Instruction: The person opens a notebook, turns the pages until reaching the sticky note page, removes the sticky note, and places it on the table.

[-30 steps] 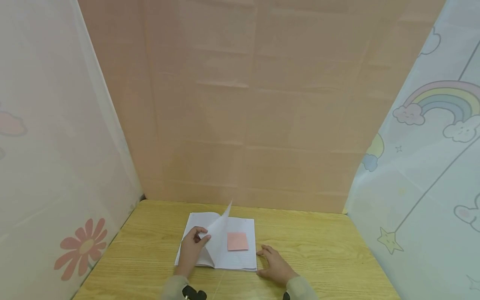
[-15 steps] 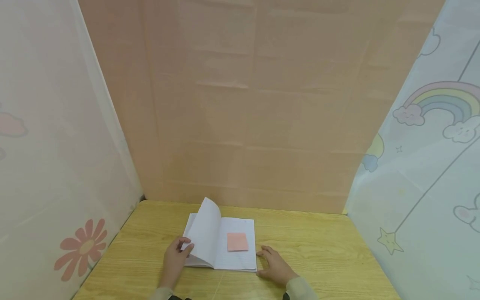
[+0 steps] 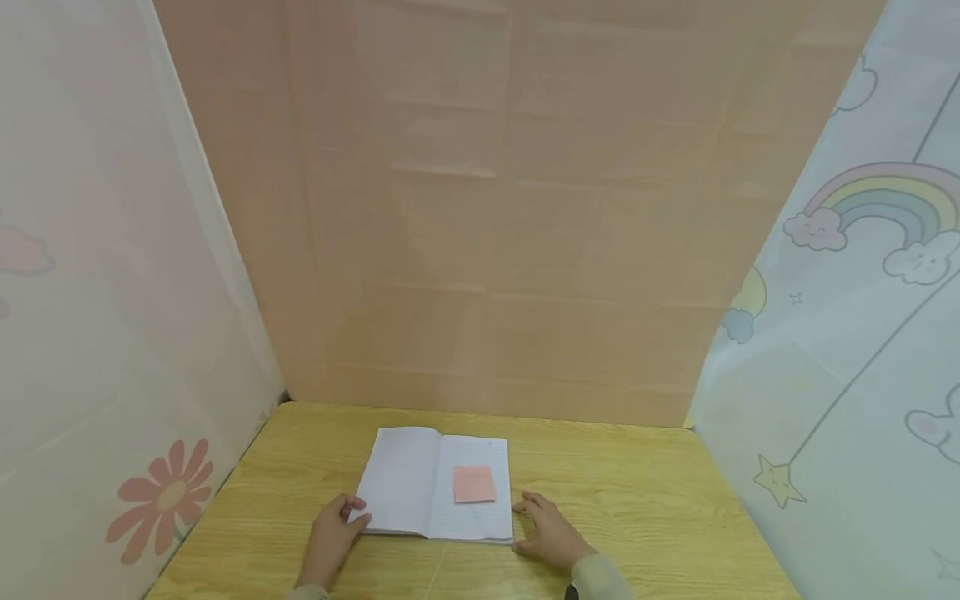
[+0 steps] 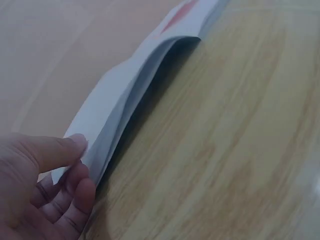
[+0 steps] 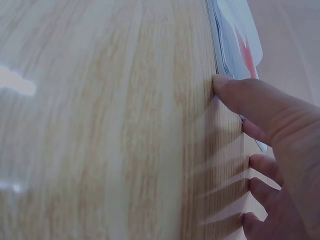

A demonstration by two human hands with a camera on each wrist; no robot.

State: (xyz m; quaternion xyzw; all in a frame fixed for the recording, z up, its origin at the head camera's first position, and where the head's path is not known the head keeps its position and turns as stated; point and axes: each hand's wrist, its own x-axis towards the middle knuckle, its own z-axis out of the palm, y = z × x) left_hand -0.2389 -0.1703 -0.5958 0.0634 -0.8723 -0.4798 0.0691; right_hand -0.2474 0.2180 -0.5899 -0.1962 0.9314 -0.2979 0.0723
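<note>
An open notebook with white lined pages lies on the wooden table. On its right page sits a pink sticky note. My left hand is at the lower left corner of the notebook. In the left wrist view, the thumb lies on top of the page and curled fingers are under it, pinching the corner. My right hand rests at the lower right edge, its thumb and fingers spread and relaxed, with fingertips right at the notebook's side. The right wrist view shows the thumb tip by the notebook corner.
The wooden table extends on both sides of the notebook. A tan backdrop stands behind it. White patterned sheets hang at the left and right, close to the table's sides.
My left hand has moved left and toward me, turning a raised page over from the middle until it lies flat on the left side. The right hand has stayed in place.
</note>
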